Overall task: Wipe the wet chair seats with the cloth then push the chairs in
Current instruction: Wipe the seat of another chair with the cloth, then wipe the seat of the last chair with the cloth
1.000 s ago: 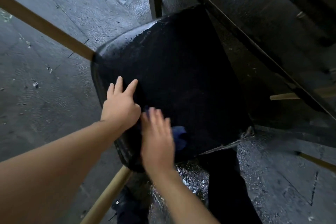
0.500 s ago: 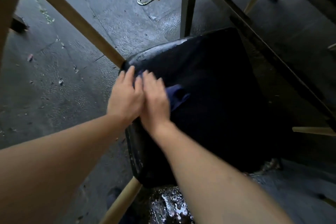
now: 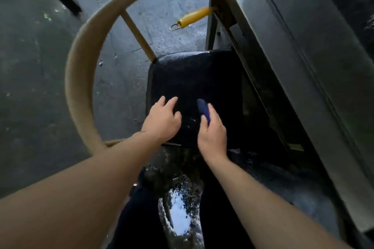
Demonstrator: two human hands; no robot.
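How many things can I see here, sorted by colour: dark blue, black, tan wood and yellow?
Dark blue: 1, the cloth held in the right hand
Black: 1, the chair seat, with the left hand resting on it
Tan wood: 1, the curved chair back
Yellow: 1, the yellow handle
Total: 4

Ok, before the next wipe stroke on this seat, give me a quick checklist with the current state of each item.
1. Blue cloth in right hand: ok, gripped.
2. Left hand steadying black chair seat: ok, resting near its left edge.
3. Cloth flat on seat: not ok, bunched up, sticking out past the fingers.
4. Seat dry: cannot tell, too dark.
5. Room to push in under the table: cannot tell.
6. Footing: not ok, puddle on the floor below.
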